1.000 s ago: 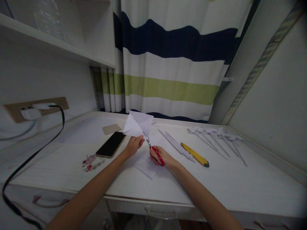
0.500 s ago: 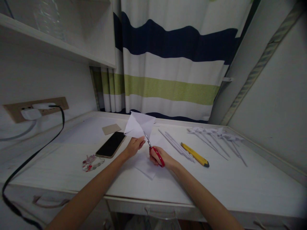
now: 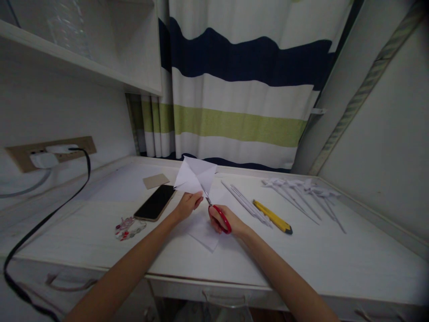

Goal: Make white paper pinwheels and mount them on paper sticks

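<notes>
My left hand (image 3: pixel 187 205) pinches the lower corner of a folded white paper sheet (image 3: pixel 194 175) and holds it upright above the desk. My right hand (image 3: pixel 225 220) grips red-handled scissors (image 3: pixel 219 215); their blades point up and left into the paper's lower edge, just right of my left fingers. A flat white paper piece (image 3: pixel 204 232) lies on the white desk (image 3: pixel 335 259) under both hands.
A dark phone (image 3: pixel 156 202) and a tan card (image 3: pixel 156 180) lie left of the hands, small red-and-clear clips (image 3: pixel 129 227) nearer me. Right of the hands are white paper sticks (image 3: pixel 246 202), a yellow utility knife (image 3: pixel 272 216) and several paper pinwheels (image 3: pixel 303 192). A black cable (image 3: pixel 47 214) hangs at left.
The scissor handles have spread a little in my right hand and the blades have shifted slightly along the paper edge. The paper and my left hand have barely moved.
</notes>
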### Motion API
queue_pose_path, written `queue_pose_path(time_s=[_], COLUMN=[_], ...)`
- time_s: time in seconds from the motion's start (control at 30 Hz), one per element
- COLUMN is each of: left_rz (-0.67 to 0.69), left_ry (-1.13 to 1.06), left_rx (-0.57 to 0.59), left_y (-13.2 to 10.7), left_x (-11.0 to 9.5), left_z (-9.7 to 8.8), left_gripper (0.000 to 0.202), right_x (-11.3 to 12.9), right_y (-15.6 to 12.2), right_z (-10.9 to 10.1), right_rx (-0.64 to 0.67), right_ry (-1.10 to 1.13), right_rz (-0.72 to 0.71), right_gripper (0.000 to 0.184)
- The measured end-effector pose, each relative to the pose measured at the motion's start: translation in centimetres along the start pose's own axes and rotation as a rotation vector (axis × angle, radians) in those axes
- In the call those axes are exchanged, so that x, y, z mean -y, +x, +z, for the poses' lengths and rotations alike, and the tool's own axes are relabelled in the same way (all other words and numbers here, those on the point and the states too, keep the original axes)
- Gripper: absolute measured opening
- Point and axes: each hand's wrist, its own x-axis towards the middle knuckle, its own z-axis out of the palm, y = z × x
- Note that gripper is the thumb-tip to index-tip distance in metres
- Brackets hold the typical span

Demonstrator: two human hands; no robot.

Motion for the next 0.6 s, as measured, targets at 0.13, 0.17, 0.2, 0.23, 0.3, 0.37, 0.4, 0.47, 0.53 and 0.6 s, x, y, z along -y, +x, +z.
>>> queue_pose_path(time_s=[0.13,0.17,0.2,0.23,0.3,0.37,0.4,0.47,0.53,0.6], left_rz=[-0.010,-0.013,-0.017,-0.020,-0.030,-0.042,-0.049,-0.065,-0.082,-0.103], left_ry=[-0.015,-0.018,-0.021,-0.024,-0.027,-0.029,-0.029,-0.032,-0.041,-0.058], left_rx=[-0.012,-0.015,-0.018,-0.021,-0.029,-0.046,-0.058,-0.093,-0.140,-0.195], left_y=[0.3,0.3,0.3,0.3,0.2,0.1,0.1,0.1,0.1,0.2], left_x=[0.4,0.4,0.4,0.4,0.2,-0.1,-0.2,-0.5,-0.7,-0.8], left_z=[0.1,0.2,0.2,0.2,0.2,0.2,0.2,0.2,0.1,0.2], left_gripper=[0.024,0.024,0.024,0.024,0.024,0.024,0.024,0.025,0.025,0.026], right_x=[0.2,0.2,0.2,0.3,0.4,0.6,0.7,0.9,1.0,1.0], right_y=[-0.1,-0.1,-0.1,-0.1,-0.1,-0.1,-0.2,-0.2,-0.2,-0.2], right_z=[0.1,0.1,0.1,0.1,0.0,0.0,0.0,-0.1,-0.2,-0.3], right_rx=[-0.009,-0.010,-0.012,-0.014,-0.020,-0.027,-0.030,-0.032,-0.032,-0.031], right_ry=[-0.023,-0.029,-0.035,-0.041,-0.054,-0.067,-0.073,-0.086,-0.100,-0.114], right_rz=[0.012,0.016,0.021,0.026,0.034,0.043,0.047,0.055,0.064,0.074], right_gripper=[0.029,0.029,0.029,0.029,0.028,0.028,0.028,0.027,0.026,0.026])
